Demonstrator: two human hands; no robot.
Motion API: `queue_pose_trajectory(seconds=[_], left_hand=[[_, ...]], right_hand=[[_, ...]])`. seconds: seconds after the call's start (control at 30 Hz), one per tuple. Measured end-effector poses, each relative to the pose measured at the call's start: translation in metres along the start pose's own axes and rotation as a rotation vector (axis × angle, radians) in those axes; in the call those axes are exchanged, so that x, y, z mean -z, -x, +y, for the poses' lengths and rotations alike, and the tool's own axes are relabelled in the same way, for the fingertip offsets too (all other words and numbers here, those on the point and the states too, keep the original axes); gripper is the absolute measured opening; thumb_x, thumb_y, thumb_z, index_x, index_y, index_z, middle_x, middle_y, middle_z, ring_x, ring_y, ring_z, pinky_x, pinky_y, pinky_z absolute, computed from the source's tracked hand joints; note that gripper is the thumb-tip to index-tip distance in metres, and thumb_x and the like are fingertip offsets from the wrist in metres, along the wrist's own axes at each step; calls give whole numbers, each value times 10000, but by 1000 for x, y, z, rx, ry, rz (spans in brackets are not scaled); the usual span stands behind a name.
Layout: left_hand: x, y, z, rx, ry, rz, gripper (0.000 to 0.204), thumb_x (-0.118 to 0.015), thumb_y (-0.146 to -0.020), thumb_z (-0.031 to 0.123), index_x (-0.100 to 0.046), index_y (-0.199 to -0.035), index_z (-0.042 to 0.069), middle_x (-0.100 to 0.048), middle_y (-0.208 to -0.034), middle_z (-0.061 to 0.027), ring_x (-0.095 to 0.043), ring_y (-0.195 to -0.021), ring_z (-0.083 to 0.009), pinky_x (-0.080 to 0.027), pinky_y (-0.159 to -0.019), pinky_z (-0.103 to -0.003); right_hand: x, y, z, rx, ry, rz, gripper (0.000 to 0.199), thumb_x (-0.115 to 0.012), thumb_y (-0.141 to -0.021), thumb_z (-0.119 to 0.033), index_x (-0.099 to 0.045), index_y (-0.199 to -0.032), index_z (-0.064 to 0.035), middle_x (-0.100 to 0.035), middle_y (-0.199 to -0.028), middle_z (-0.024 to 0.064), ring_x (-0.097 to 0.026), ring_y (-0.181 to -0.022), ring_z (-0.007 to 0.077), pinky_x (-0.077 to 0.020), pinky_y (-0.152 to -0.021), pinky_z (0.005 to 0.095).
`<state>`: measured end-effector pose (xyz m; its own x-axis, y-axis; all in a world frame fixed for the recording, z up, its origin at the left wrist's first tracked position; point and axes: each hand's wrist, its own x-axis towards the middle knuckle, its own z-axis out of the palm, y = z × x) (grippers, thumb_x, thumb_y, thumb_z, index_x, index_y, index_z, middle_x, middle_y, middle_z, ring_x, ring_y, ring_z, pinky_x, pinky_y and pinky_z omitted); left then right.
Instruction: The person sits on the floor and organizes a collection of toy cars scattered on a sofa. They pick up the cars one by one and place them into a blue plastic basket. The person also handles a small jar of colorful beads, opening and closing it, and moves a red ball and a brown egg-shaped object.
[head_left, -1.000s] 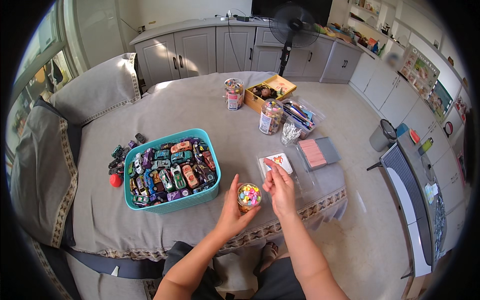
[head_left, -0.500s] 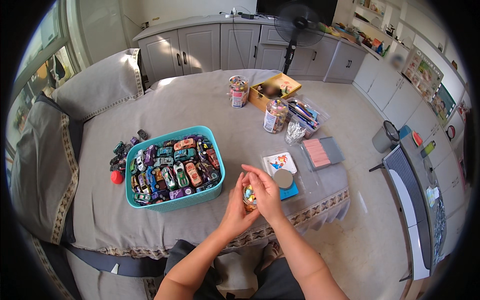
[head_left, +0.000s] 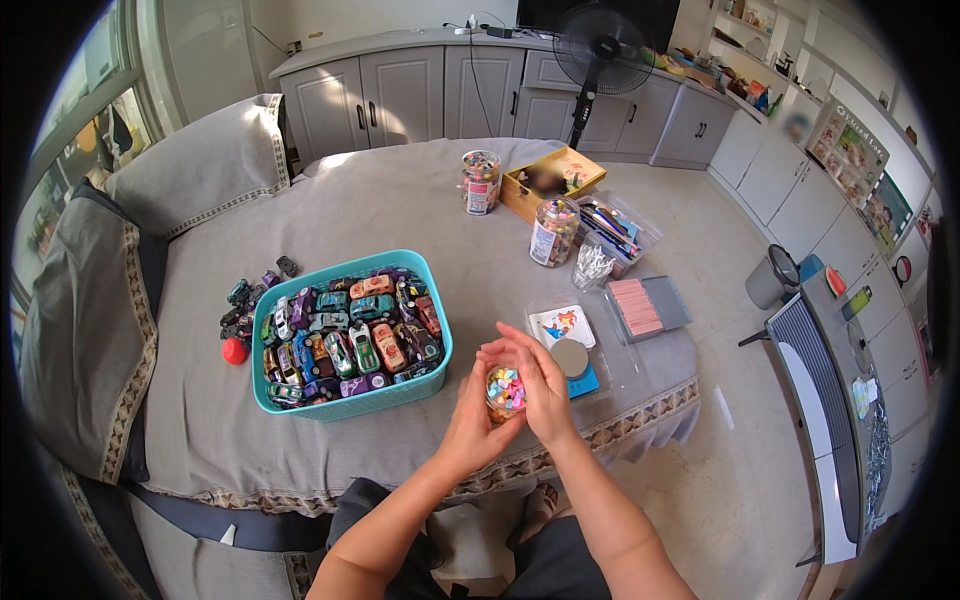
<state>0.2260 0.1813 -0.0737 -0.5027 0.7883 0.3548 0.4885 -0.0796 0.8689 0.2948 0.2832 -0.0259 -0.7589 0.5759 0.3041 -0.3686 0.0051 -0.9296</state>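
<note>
A small clear jar [head_left: 506, 390] of multicoloured little pieces, pink, yellow, blue and white, stands at the table's near edge between my hands. My left hand [head_left: 467, 415] curls round its left side. My right hand [head_left: 543, 390] is along its right side, with fingers stretched out and tilted over the far rim. The jar's mouth shows between the two palms, while most of its wall is hidden. Just right of my right hand, a round grey lid [head_left: 569, 358] lies over a blue flat piece [head_left: 583, 384].
Left of my hands sits a teal basket [head_left: 350, 408] packed with toy cars; more dark toys [head_left: 240, 312] and a red cap [head_left: 235, 350] lie beyond it. Two bead-filled jars [head_left: 480, 185], a wooden box [head_left: 520, 200], a pen bin [head_left: 640, 245], cotton swabs [head_left: 593, 262] and a pink-filled case [head_left: 635, 305] stand far right.
My right hand has opened away from the jar's top, fingers lifting and spreading to the right. More of the coloured pieces now shows. The left hand stays round the jar.
</note>
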Motion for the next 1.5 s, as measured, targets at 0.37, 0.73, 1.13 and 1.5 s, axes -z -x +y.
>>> queue_pose_trajectory(seconds=[0.37,0.73,1.13,1.5], left_hand=[[1,-3,-2,1,65,27,967,-761,-749,139,-164,-1490,-31,-404,-1389,-238,-423,-1291,-342,-354,-1068,-410],[-1,-4,-4,-20,64,74,990,-782,-750,179,-160,-1494,-21,-500,-1283,-238,-498,-1166,-371,-403,-1001,-439],[1,-4,-1,-28,52,63,989,-770,-750,171,-153,-1502,-6,-500,-1284,-234,-494,-1174,-366,-395,-1015,-435],[2,-3,-7,0,51,13,981,-729,-752,118,-128,-1522,29,-433,-1369,-217,-457,-1263,-327,-380,-1055,-414]], right_hand=[[4,5,-3,27,9,-38,469,-367,-1062,-271,-372,-1406,49,-600,-1197,179,-597,-1132,247,-452,-1006,371],[9,8,-5,53,34,-39,486,-358,-1062,-280,-338,-1427,41,-576,-1238,204,-547,-1212,286,-410,-1063,409],[13,10,6,21,17,-54,404,-382,-1035,-95,-375,-1426,8,-555,-1326,163,-521,-1258,250,-389,-1071,352],[9,13,1,-20,89,-96,521,-486,-925,76,-382,-1429,2,-518,-1370,166,-471,-1314,249,-363,-1095,351]])
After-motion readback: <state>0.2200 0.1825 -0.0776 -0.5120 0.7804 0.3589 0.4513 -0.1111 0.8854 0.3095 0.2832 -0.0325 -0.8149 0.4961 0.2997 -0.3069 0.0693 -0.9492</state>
